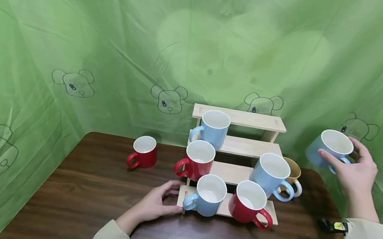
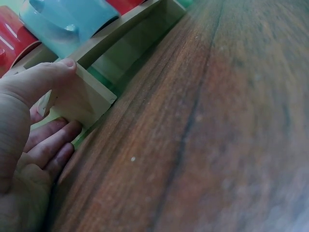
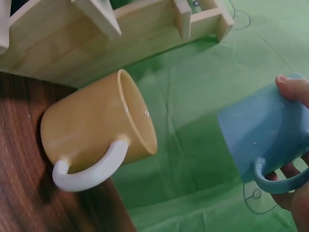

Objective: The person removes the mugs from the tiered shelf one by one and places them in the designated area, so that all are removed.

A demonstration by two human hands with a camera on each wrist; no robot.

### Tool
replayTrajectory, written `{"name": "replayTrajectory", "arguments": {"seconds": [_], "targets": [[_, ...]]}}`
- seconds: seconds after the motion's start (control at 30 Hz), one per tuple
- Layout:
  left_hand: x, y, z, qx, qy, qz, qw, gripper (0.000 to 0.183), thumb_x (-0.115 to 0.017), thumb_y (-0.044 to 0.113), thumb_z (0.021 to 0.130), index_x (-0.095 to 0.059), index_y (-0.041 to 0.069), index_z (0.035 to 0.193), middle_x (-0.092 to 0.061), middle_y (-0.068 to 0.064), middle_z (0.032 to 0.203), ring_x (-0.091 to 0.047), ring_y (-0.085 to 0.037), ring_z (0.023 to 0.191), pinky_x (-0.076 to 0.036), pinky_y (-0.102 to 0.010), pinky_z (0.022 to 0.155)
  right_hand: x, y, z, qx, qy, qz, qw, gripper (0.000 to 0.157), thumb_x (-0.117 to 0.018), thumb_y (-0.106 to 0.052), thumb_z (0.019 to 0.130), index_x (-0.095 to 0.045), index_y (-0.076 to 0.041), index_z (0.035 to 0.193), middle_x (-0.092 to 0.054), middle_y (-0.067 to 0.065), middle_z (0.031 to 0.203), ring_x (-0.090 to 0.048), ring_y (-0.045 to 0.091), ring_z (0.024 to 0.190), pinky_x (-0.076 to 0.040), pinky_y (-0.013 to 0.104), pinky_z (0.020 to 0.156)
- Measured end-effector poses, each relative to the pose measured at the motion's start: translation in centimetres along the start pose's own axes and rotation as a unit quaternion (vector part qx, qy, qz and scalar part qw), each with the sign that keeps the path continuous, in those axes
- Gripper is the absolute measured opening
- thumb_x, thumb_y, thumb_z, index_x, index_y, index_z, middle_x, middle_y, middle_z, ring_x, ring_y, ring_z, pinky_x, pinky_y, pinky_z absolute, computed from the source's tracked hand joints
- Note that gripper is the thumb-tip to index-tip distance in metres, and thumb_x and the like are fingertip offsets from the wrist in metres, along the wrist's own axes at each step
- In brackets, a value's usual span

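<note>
My right hand holds a light blue mug up in the air at the right, thumb on its near side and handle facing me. In the right wrist view the same blue mug hangs beyond a yellow mug with a white handle, which stands on the table. My left hand grips the left end of the bottom step of a stepped wooden rack. The left wrist view shows the thumb on the step's edge and the fingers by its side panel.
Blue mugs and red mugs stand on the rack's steps. Another red mug is on the brown table, left of the rack. A green cloth hangs behind.
</note>
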State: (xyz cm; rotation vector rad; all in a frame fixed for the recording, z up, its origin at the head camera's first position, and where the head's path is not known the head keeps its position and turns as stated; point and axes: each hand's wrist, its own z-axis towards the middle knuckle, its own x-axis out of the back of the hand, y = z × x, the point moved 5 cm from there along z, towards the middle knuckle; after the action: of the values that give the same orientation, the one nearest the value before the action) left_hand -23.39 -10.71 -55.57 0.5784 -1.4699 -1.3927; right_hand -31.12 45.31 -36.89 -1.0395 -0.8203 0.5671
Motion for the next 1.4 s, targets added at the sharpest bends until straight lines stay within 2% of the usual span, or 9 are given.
{"name": "replayTrajectory", "arguments": {"seconds": [0.2, 0.53, 0.77, 1.07, 1.4], "targets": [[-0.1, 0.0, -0.1, 0.002, -0.003, -0.007, 1.0000, 0.075, -0.093, 0.024, 0.091, -0.055, 0.018, 0.155, -0.066, -0.003, 0.146, -0.069, -0.022, 0.130, -0.056, -0.038, 0.109, 0.1, 2.1, 0.4, -0.006, -0.006, -0.023, 1.000, 0.090, -0.101, -0.020, 0.079, -0.059, -0.029, 0.158, -0.062, -0.027, 0.120, -0.056, -0.006, 0.111, -0.043, 0.004, 0.082], [-0.1, -0.2, -0.1, 0.004, -0.002, -0.008, 1.0000, 0.075, -0.093, 0.025, 0.091, -0.055, 0.019, 0.155, -0.066, -0.003, 0.146, -0.068, -0.023, 0.131, -0.056, -0.039, 0.110, 0.1, 5.4, 1.0, -0.012, -0.015, -0.077, 0.997, 0.093, -0.101, -0.033, 0.080, -0.055, -0.033, 0.161, -0.063, -0.022, 0.124, -0.053, -0.009, 0.107, -0.040, 0.006, 0.082], [-0.1, -0.2, -0.1, 0.003, -0.002, -0.007, 1.0000, 0.074, -0.093, 0.025, 0.091, -0.055, 0.019, 0.155, -0.066, -0.003, 0.146, -0.068, -0.023, 0.130, -0.056, -0.039, 0.110, -0.1, 7.6, 0.9, -0.023, -0.030, -0.087, 0.995, 0.096, -0.098, -0.037, 0.083, -0.050, -0.030, 0.165, -0.060, -0.011, 0.147, -0.054, -0.007, 0.117, -0.039, 0.005, 0.085], [-0.1, 0.0, -0.1, 0.002, -0.001, -0.006, 1.0000, 0.074, -0.093, 0.025, 0.091, -0.055, 0.020, 0.154, -0.067, -0.003, 0.145, -0.068, -0.023, 0.130, -0.055, -0.039, 0.110, -0.5, 9.4, 0.6, -0.023, -0.041, -0.104, 0.993, 0.099, -0.098, -0.038, 0.083, -0.048, -0.025, 0.167, -0.060, -0.004, 0.153, -0.054, -0.006, 0.117, -0.039, 0.006, 0.087], [-0.1, -0.1, -0.1, 0.005, -0.001, -0.007, 1.0000, 0.074, -0.093, 0.025, 0.091, -0.055, 0.020, 0.154, -0.067, -0.002, 0.145, -0.068, -0.023, 0.130, -0.055, -0.037, 0.110, -0.6, 11.0, 0.5, -0.027, -0.059, -0.118, 0.991, 0.101, -0.097, -0.041, 0.084, -0.046, -0.017, 0.168, -0.062, 0.006, 0.142, -0.052, -0.003, 0.106, -0.041, 0.007, 0.079]]}}
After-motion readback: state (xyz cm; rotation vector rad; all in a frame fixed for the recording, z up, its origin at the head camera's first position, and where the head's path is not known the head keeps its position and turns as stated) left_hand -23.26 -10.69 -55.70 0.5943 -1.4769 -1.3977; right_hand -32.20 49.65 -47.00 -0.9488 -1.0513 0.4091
